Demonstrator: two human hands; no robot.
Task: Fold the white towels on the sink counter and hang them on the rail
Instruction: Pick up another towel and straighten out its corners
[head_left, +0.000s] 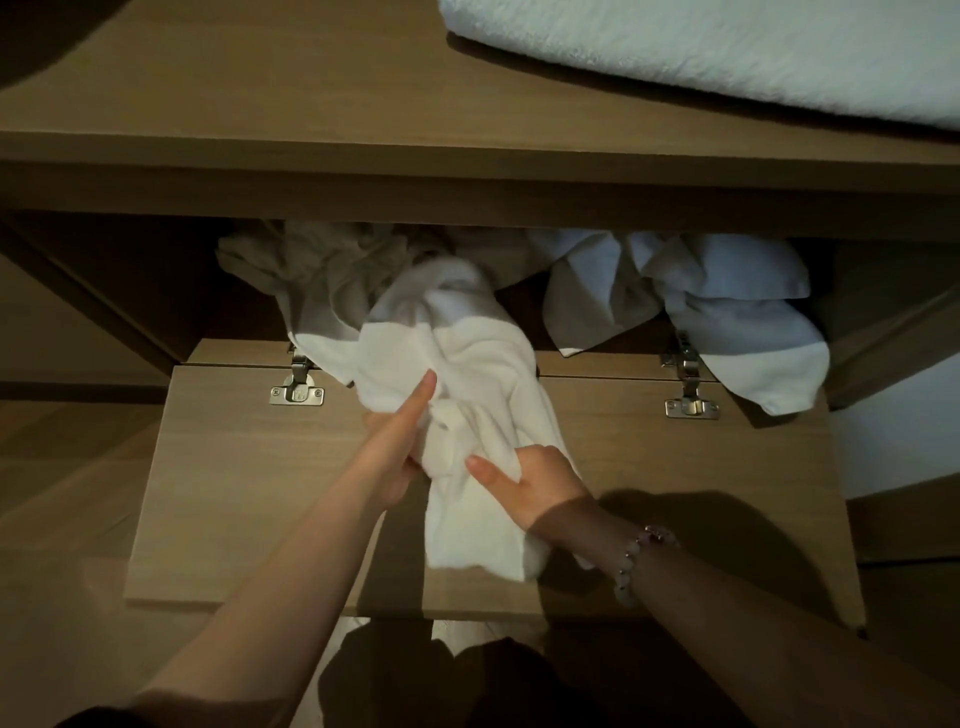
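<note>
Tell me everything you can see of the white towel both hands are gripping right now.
The white towel is soft terry-looking cloth, crumpled and bunched, not folded. It trails out of the open compartment under the wooden counter and drapes over the dropped-down door, its lower end hanging past the hands. The left hand clasps its left side; the right hand clutches a fold. Its upper end lies among other rumpled cloths inside.

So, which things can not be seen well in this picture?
- Folded towel on the counter: cut by the top and right edges.
- Inside of the cabinet: dark, and crumpled towels hide it.
- Left hand fingers: buried in the white towel.
- Rail: not in view.
</note>
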